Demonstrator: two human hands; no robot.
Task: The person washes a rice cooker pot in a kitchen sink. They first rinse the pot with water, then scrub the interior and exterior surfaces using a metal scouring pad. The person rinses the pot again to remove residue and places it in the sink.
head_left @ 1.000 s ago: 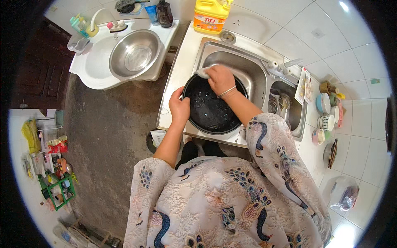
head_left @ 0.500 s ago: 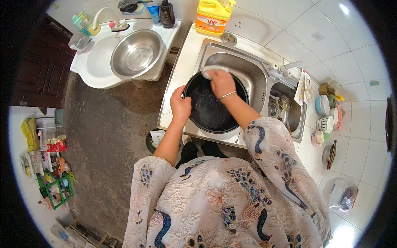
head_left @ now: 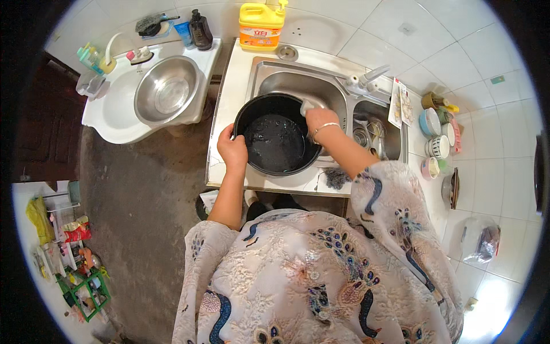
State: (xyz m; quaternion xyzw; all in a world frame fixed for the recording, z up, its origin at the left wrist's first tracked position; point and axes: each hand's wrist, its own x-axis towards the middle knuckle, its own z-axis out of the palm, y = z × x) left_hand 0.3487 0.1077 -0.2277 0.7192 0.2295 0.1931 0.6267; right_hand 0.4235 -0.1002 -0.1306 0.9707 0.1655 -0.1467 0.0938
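Note:
A round black pot (head_left: pixel 274 143) with a wet inside rests over the near left part of the steel double sink (head_left: pixel 298 83) and the counter's front edge. My left hand (head_left: pixel 233 150) is closed on the pot's left rim, thumb on the inner side. At the pot's right rim, my right hand (head_left: pixel 322 121) grips a whitish cloth (head_left: pixel 311 105), pressed against the rim; much of it is hidden by the fingers.
Behind the sink stand a yellow detergent jug (head_left: pixel 261 27) and a round drain strainer (head_left: pixel 287 53). A faucet (head_left: pixel 366 77) rises at the right, near stacked bowls (head_left: pixel 438 146). A dark scouring pad (head_left: pixel 337 178) lies at the front edge. Left is a washbasin holding a steel bowl (head_left: pixel 168 90).
My right hand and the cloth have gone from the pot's far rim to its right rim. The pot is tilted differently, showing more of its wet inside. The view has shifted.

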